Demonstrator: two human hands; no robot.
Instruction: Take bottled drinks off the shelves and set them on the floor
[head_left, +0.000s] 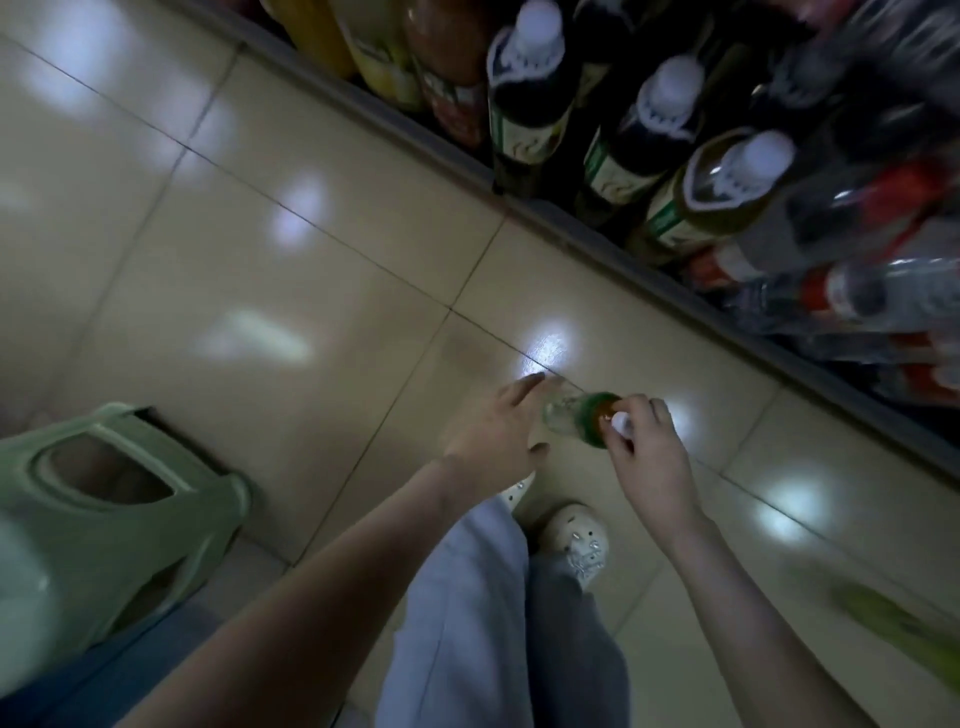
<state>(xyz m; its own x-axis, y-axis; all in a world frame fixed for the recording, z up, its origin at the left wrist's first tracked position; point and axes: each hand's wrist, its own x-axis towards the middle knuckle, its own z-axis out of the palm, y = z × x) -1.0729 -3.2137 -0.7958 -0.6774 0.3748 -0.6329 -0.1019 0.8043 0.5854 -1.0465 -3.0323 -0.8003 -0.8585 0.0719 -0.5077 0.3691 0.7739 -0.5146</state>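
— Green label, clear plastic: where is my bottle (569, 415)?

— On its side between your two hands, held above the tiled floor (311, 312), just past your shoes (576, 540).

— What is my right hand (649, 457) doing?

— Its fingertips (636, 405) are curled round the white cap (621, 423) and pinch it.

— And my left hand (493, 431)?

— It has the clear end. Your fingers (519, 389) lie close together, nearly straight, over the top. Your thumb (540, 449) is underneath, and the bottle sits between them.

— Anything else near you?

— Other drinks (530, 93) stand on the shelf (566, 228) at upper right, well apart from your hands.
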